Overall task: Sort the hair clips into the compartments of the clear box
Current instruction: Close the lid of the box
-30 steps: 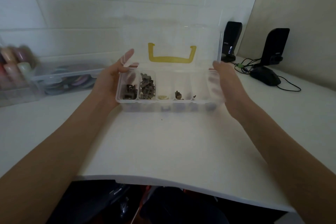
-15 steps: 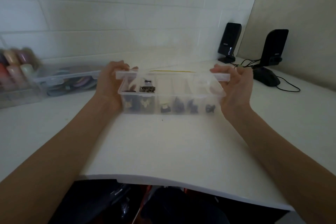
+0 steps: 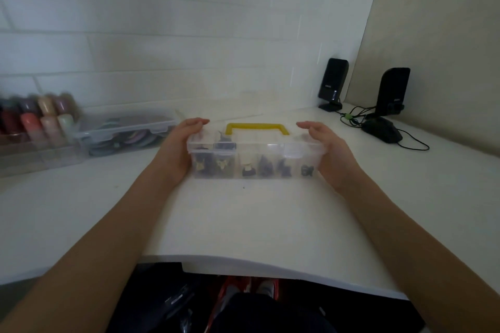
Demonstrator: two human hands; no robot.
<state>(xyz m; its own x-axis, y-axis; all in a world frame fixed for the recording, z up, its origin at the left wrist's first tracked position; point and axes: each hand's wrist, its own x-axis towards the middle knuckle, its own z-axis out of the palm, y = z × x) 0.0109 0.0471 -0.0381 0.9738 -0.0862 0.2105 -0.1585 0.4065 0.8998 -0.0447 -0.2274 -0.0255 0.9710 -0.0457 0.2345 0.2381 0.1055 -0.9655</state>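
The clear box (image 3: 273, 149) stands on the white table with its lid down flat and its yellow handle (image 3: 257, 126) on top. Through the front wall I see small dark hair clips (image 3: 266, 168) in several compartments, some with pale yellow parts. My left hand (image 3: 177, 144) clasps the box's left end, fingers curled over the lid's corner. My right hand (image 3: 331, 150) presses against the right end, fingers stretched over the lid's edge.
A flat clear container (image 3: 127, 127) of coloured items and a blurred rack of coloured bottles (image 3: 40, 121) sit at the left. Two black speakers (image 3: 334, 81) (image 3: 392, 89), a black mouse (image 3: 382, 130) and cables are at the back right. The table's front edge (image 3: 270, 269) is near me.
The lid, upright a second ago, has swung down and now lies closed on the box. Both hands have stayed at the box's ends, moving onto the lid.
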